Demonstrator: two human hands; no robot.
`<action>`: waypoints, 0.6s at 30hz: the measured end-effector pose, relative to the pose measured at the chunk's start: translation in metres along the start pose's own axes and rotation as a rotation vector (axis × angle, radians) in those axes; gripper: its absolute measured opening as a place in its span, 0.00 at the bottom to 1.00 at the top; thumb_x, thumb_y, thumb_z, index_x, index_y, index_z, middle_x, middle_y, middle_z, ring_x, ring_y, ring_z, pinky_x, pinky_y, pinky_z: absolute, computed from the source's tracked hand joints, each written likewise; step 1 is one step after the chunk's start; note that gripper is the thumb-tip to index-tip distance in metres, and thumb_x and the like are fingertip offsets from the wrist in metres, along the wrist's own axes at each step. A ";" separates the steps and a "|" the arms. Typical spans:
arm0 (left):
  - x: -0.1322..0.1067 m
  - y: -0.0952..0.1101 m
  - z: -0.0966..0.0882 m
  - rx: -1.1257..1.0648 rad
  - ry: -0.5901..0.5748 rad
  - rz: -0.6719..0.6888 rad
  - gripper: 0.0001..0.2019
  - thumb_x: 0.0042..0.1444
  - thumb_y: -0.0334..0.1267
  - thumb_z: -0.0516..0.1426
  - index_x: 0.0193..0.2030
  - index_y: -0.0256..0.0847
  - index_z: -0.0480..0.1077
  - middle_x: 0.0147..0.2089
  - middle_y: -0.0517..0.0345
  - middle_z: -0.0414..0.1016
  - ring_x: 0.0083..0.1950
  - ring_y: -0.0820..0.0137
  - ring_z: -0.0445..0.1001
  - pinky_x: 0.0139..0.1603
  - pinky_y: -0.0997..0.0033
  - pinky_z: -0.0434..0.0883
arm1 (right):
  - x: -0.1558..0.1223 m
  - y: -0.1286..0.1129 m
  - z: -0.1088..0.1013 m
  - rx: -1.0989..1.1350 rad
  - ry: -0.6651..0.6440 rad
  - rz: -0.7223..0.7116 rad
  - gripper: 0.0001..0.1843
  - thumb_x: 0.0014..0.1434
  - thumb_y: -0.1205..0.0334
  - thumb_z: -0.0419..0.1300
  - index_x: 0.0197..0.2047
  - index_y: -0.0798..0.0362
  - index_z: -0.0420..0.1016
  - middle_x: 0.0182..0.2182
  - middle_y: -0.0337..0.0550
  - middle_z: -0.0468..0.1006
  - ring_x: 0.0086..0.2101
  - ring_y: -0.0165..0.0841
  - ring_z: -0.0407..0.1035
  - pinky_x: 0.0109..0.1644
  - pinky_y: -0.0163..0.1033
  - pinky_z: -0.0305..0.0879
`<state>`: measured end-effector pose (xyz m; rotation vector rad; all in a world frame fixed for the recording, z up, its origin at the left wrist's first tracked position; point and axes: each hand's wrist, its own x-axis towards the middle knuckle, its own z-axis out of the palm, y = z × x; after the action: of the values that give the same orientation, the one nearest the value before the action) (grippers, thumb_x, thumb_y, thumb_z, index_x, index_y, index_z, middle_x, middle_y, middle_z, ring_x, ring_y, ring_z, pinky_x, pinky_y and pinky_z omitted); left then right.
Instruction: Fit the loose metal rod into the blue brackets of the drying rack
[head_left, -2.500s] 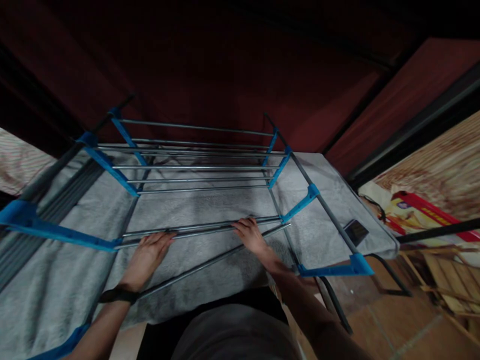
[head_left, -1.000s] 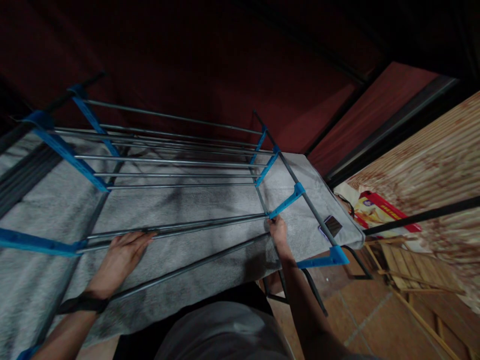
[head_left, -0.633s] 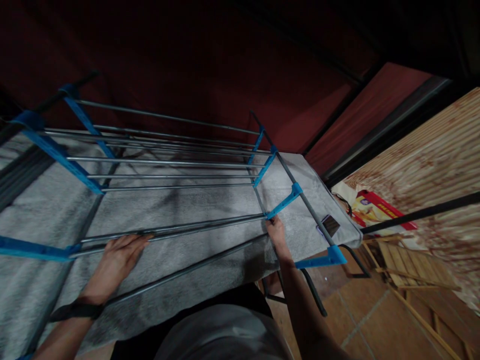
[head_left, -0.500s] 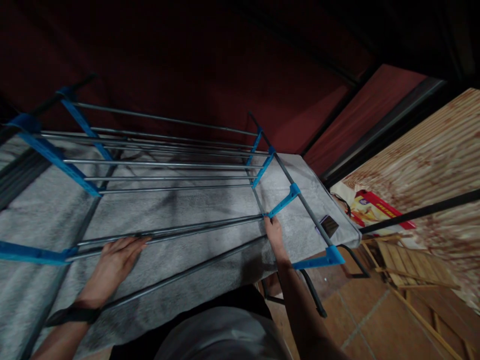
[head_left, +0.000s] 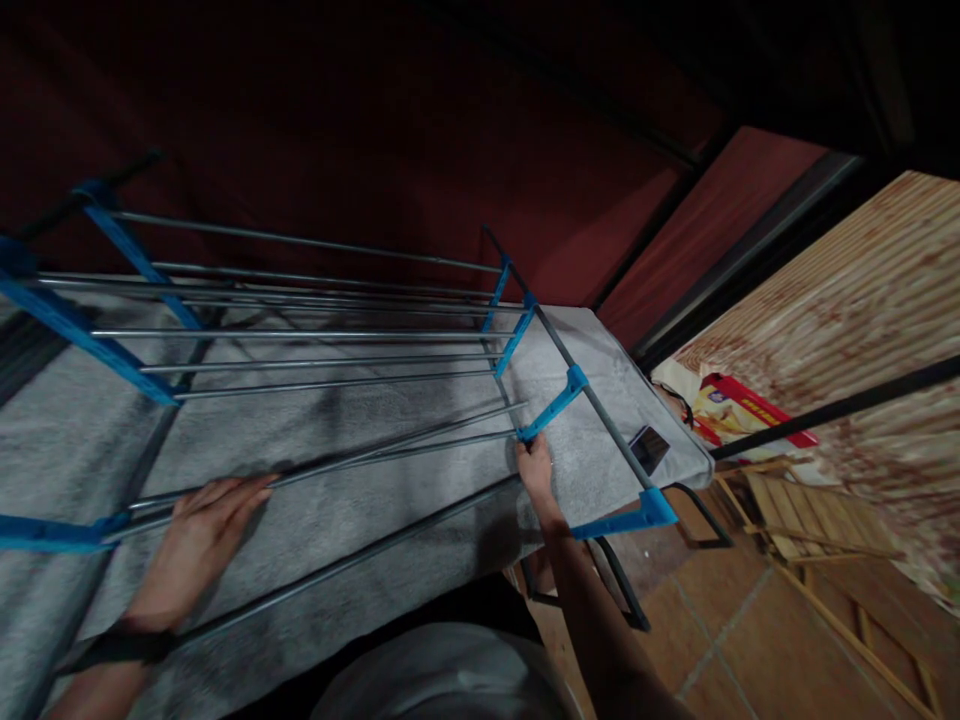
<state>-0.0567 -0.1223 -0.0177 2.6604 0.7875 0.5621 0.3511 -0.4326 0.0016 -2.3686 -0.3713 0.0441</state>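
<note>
A metal rack with grey rods (head_left: pixel 315 355) and blue plastic side connectors (head_left: pixel 555 403) lies on its side over a grey fleece blanket (head_left: pixel 352 505). My left hand (head_left: pixel 199 535) rests with fingers stretched along the near pair of rods, close to the left blue connector (head_left: pixel 52 532). My right hand (head_left: pixel 534 468) is closed around the right end of a near rod (head_left: pixel 420 440), right at the blue connector. One rod end (head_left: pixel 517 405) sticks out slightly raised there. A dark band circles my left wrist.
A small dark phone (head_left: pixel 649 447) lies on the blanket's right corner. A red printed bag (head_left: pixel 731 410) and wooden slats (head_left: pixel 810 510) sit on the tiled floor (head_left: pixel 720 640) to the right. A dark red wall (head_left: pixel 375 120) stands behind.
My right hand slid from the middle of the near rods to their right end at the blue connector. One rod end there has lifted apart. The view shifted, with the rack now further left.
</note>
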 end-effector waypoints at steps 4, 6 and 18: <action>-0.003 -0.002 0.000 -0.024 -0.029 0.013 0.26 0.67 0.54 0.45 0.51 0.45 0.80 0.50 0.50 0.84 0.55 0.55 0.79 0.58 0.55 0.69 | 0.000 0.003 -0.007 0.062 -0.029 -0.073 0.20 0.57 0.62 0.57 0.54 0.51 0.75 0.45 0.48 0.83 0.49 0.42 0.76 0.55 0.42 0.70; -0.006 -0.002 0.001 -0.008 -0.033 0.007 0.25 0.66 0.53 0.45 0.50 0.46 0.80 0.50 0.50 0.85 0.54 0.56 0.79 0.58 0.56 0.69 | 0.001 0.004 -0.010 0.088 -0.044 -0.102 0.19 0.57 0.63 0.57 0.52 0.50 0.76 0.43 0.46 0.83 0.49 0.41 0.76 0.54 0.42 0.70; -0.001 0.006 -0.004 0.033 -0.077 0.008 0.25 0.67 0.49 0.45 0.51 0.45 0.81 0.51 0.48 0.84 0.55 0.54 0.79 0.57 0.54 0.69 | -0.002 0.001 -0.008 -0.024 -0.061 -0.076 0.18 0.61 0.60 0.59 0.54 0.51 0.74 0.46 0.50 0.82 0.49 0.43 0.76 0.53 0.43 0.70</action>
<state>-0.0569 -0.1274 -0.0119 2.6988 0.7715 0.4492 0.3507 -0.4394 0.0070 -2.3789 -0.4937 0.0761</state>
